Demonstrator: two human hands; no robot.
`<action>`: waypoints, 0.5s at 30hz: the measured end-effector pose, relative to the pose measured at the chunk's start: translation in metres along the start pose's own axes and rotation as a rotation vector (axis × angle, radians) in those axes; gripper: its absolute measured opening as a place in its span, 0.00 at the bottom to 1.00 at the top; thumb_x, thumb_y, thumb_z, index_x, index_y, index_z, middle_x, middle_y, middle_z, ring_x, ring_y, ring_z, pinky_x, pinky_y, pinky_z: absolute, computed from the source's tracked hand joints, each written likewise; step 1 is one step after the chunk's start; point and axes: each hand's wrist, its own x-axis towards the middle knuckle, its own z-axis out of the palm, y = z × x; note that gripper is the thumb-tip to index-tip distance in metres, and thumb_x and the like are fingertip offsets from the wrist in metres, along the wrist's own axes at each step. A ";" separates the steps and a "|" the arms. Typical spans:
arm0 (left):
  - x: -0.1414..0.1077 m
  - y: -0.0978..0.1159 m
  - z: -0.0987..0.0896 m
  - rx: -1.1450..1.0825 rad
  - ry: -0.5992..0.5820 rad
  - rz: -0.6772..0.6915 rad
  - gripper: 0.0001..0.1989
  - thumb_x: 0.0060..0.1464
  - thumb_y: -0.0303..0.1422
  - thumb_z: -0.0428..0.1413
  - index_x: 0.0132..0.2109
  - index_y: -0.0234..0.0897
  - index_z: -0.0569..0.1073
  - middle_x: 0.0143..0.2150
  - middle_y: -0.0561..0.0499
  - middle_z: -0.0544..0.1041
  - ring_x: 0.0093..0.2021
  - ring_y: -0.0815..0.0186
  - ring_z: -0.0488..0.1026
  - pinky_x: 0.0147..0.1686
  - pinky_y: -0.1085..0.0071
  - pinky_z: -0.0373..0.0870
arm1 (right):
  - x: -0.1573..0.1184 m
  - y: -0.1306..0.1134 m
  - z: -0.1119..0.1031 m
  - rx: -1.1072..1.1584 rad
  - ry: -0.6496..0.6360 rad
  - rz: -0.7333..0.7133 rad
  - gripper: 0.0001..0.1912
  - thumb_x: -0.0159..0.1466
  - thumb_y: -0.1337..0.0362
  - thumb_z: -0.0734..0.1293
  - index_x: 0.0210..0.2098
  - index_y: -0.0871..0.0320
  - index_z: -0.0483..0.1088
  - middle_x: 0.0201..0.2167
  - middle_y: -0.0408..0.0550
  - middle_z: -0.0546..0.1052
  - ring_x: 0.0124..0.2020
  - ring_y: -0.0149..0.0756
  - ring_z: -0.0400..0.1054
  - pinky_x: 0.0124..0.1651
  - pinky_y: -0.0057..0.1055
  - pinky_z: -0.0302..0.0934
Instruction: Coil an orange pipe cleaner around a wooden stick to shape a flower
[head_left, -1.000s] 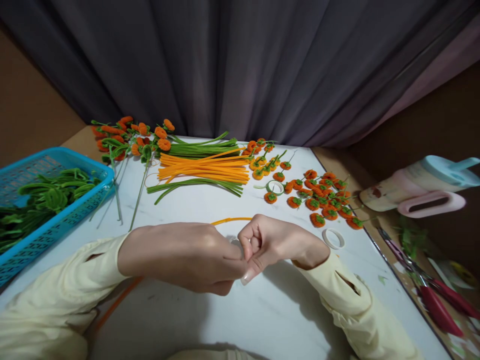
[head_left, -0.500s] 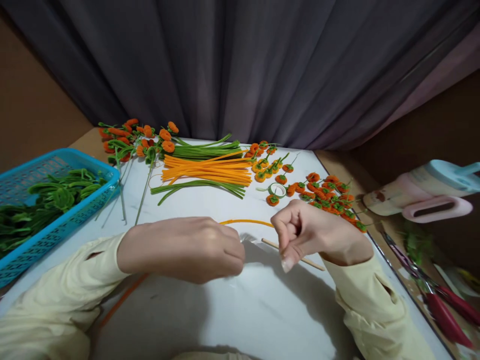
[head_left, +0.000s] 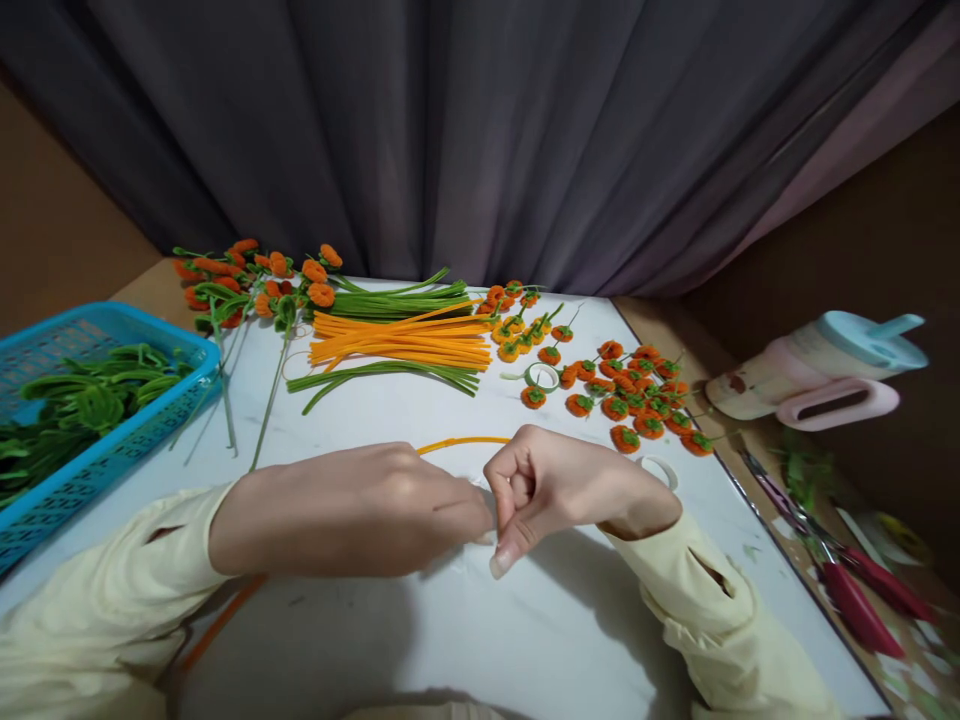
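Side by side above the white tabletop, my two hands nearly touch. My left hand (head_left: 360,512) is closed, its back toward me, and its fingertips are mostly hidden. Thumb and fingers of my right hand (head_left: 551,490) are pinched together right beside it. A pale, translucent bit shows between the hands, too small to name. Behind them curves a yellow-orange pipe cleaner (head_left: 461,440), partly covered by both hands. A darker orange strip (head_left: 221,622) emerges below my left wrist. Beside my right wrist lies a white ring (head_left: 660,472).
A blue basket (head_left: 105,440) of green pieces stands left. Bundled orange pipe cleaners (head_left: 397,342), green pipe cleaners (head_left: 405,302) and orange flower heads (head_left: 630,385) lie beyond the hands. A tape roll (head_left: 541,376), a tumbler (head_left: 810,370) and red-handled pliers (head_left: 862,605) are also there.
My right hand has moved left and slightly down, meeting my left fingertips. The tan stick beneath it is now hidden, and the white ring has come into view. The whole view has shifted slightly.
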 end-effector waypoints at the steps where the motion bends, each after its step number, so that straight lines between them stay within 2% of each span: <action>1: 0.001 0.000 -0.001 -0.051 -0.032 0.008 0.14 0.49 0.16 0.41 0.34 0.34 0.68 0.29 0.54 0.73 0.26 0.72 0.67 0.27 0.79 0.62 | 0.001 0.001 0.000 -0.007 -0.003 0.002 0.14 0.42 0.67 0.75 0.18 0.64 0.65 0.19 0.41 0.73 0.22 0.24 0.68 0.24 0.19 0.59; 5: 0.005 0.005 -0.003 -0.110 -0.106 -0.037 0.14 0.47 0.15 0.42 0.34 0.32 0.68 0.28 0.53 0.72 0.25 0.72 0.67 0.26 0.78 0.62 | 0.004 0.004 -0.001 -0.021 0.000 0.009 0.13 0.43 0.68 0.75 0.18 0.64 0.65 0.18 0.40 0.73 0.21 0.23 0.67 0.24 0.18 0.58; 10: 0.006 0.011 -0.001 0.009 -0.211 -0.104 0.12 0.47 0.15 0.45 0.32 0.32 0.69 0.26 0.53 0.72 0.23 0.71 0.67 0.24 0.78 0.60 | 0.004 0.005 -0.001 -0.014 -0.015 0.003 0.14 0.44 0.67 0.75 0.17 0.64 0.64 0.17 0.39 0.72 0.20 0.23 0.66 0.24 0.19 0.58; 15: 0.003 0.011 0.006 0.156 -0.231 -0.015 0.12 0.48 0.15 0.46 0.33 0.31 0.70 0.27 0.53 0.72 0.24 0.71 0.66 0.23 0.78 0.59 | 0.006 0.007 -0.001 -0.034 -0.010 -0.004 0.14 0.43 0.67 0.75 0.18 0.64 0.65 0.17 0.38 0.71 0.19 0.22 0.64 0.22 0.18 0.54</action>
